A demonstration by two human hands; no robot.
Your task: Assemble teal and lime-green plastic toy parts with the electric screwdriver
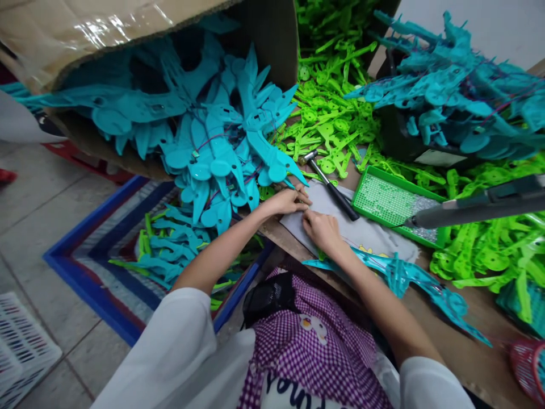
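My left hand is over the grey cloth at the bench edge, fingers bent and drawn together beside the tips of the blue plastic parts. Touching or nearly touching it, my right hand has its fingers curled inward. Whatever lies between the fingers is hidden. A hammer with a black grip rests on the cloth, just beyond my right hand. Below my right forearm, a long blue plastic part lies along the bench.
A tipped cardboard box spills blue parts at left. Bright green parts heap at the back. A green tray holds small metal pieces; a dark tool extends over it. A blue-rimmed crate stands lower left, a black bin behind.
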